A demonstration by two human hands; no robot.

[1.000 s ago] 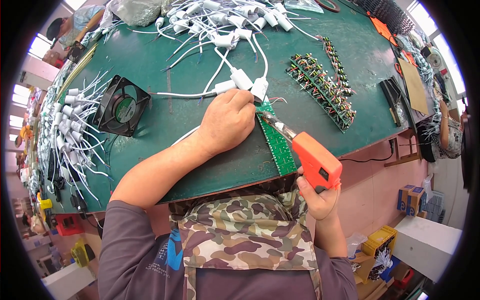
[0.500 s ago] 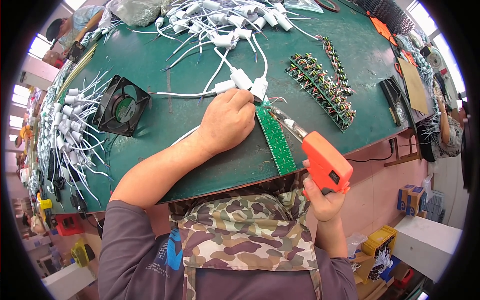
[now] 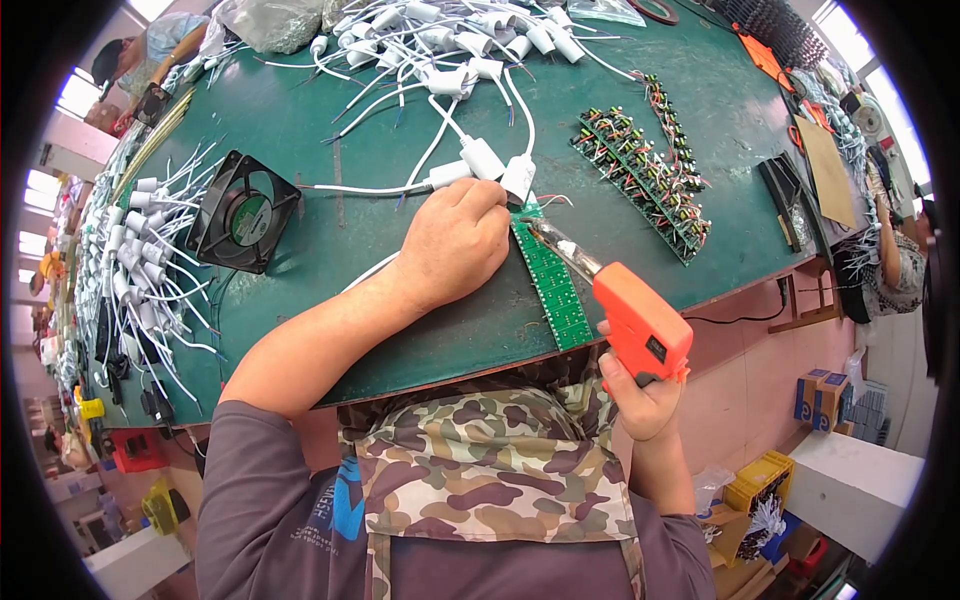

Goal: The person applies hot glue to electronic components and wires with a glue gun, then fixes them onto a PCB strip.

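A black square plastic fan (image 3: pixel 250 217) sits at nine o'clock from the curled left hand (image 3: pixel 460 240) (whether its hidden fingertips pinch anything, I cannot tell). At its four o'clock, a narrow green circuit board (image 3: pixel 555 285) lies on the dark-green bench (image 3: pixel 740 150); the right hand (image 3: pixel 643 405) is wrapped round an orange pistol-shaped soldering gun (image 3: pixel 640 320).

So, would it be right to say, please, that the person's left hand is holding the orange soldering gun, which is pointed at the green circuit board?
Not quite: the head view shows the right hand holding the orange soldering gun. It is indeed pointed at the green circuit board.
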